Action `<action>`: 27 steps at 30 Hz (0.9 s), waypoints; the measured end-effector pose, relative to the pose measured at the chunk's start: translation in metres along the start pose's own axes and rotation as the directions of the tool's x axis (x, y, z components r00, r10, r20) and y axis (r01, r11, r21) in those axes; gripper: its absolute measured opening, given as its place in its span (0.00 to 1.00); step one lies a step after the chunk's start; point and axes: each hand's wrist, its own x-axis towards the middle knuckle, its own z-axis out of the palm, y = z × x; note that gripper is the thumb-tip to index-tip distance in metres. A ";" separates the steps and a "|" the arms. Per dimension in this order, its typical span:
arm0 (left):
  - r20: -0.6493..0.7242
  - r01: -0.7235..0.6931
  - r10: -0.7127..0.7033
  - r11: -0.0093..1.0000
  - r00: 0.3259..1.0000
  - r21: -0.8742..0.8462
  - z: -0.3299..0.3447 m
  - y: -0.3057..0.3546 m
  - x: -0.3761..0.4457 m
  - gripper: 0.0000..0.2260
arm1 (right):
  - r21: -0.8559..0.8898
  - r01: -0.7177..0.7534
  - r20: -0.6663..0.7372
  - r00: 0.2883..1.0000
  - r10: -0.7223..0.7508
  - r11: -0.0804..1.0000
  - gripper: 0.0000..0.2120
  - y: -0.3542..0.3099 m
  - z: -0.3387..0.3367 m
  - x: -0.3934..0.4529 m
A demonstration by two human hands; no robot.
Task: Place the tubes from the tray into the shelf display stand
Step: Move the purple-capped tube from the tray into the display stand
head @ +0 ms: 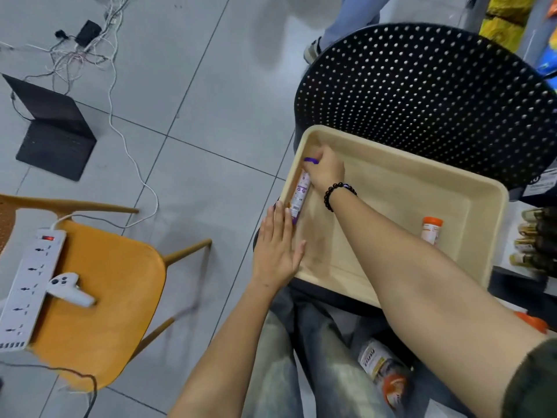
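Observation:
A beige tray (422, 182) rests on a black perforated chair. Along the tray's left wall lies a white tube with purple caps (301, 194). My right hand (327, 168) reaches across the tray and closes its fingers on the upper, purple-capped end of that tube. My left hand (277, 245) lies flat with fingers apart on the tray's left rim, holding nothing, its fingertips near the tube's lower end. An orange-capped tube (431, 229) sits in the tray beside my right forearm. The shelf display stand cannot be made out.
An orange chair (114, 297) at left carries a white power strip (28, 285) and a white controller (69, 289). A laptop (54, 128) and cables lie on the tiled floor. Small bottles (533, 242) stand at right; another orange-capped bottle (384, 372) lies below near my lap.

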 end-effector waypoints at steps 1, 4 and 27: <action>0.003 0.002 -0.002 1.000 1.000 -0.002 0.000 0.000 0.000 0.31 | -0.014 -0.003 0.003 1.000 0.003 1.000 0.10 0.000 0.000 0.000; 0.010 0.003 -0.003 1.000 1.000 0.001 -0.001 0.000 0.001 0.30 | -0.026 -0.026 0.020 0.999 0.026 0.999 0.10 -0.002 -0.001 0.001; 0.189 -0.417 0.405 0.909 0.894 0.022 -0.069 0.071 0.012 0.34 | 0.166 0.169 -0.147 0.978 -0.145 0.972 0.10 0.026 -0.224 -0.141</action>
